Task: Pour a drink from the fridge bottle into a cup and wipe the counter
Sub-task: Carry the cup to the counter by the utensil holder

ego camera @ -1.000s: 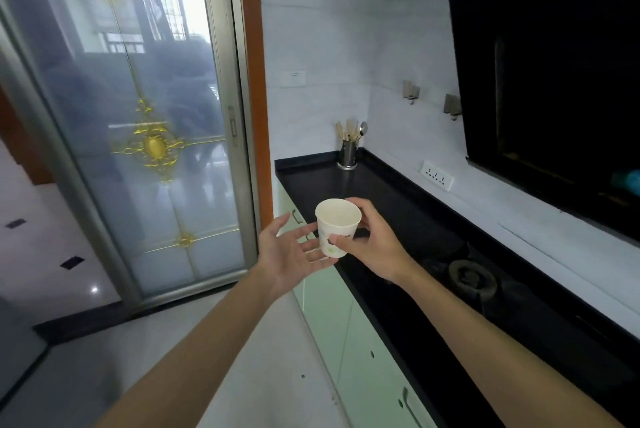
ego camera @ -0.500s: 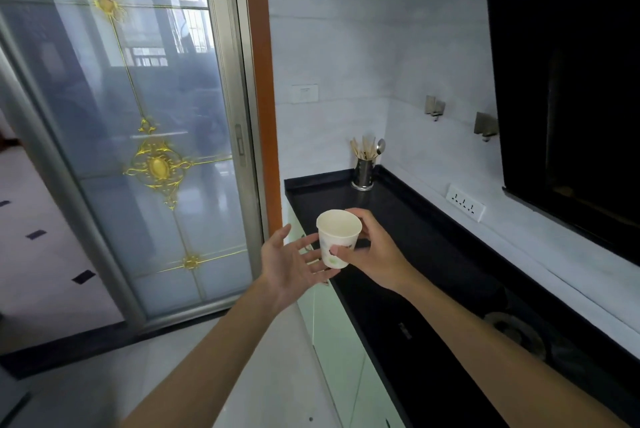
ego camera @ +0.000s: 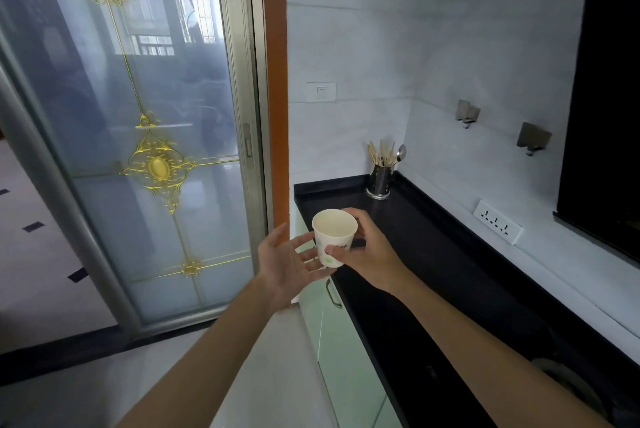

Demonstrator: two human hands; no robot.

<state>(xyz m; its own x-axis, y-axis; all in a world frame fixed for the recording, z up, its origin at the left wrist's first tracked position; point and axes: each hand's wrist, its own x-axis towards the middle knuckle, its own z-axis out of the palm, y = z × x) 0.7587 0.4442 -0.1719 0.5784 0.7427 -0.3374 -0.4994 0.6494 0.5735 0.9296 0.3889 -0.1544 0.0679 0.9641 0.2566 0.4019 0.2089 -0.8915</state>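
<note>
A person's right hand grips an empty paper cup upright over the black desk's near edge (ready, seemingly, for pouring), the left hand spread open just beside the cup.

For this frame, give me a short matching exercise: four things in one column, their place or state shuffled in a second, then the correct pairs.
Things:
1. paper cup
2. left hand
3. utensil holder
4. power strip

Places or states:
A. fixed on the white wall above the counter
B. standing at the far end of the black counter, in the corner
C. open, palm up, beside the cup
D. upright, gripped by the right hand

Pairs: 1-D, 2-C, 3-B, 4-A
</note>
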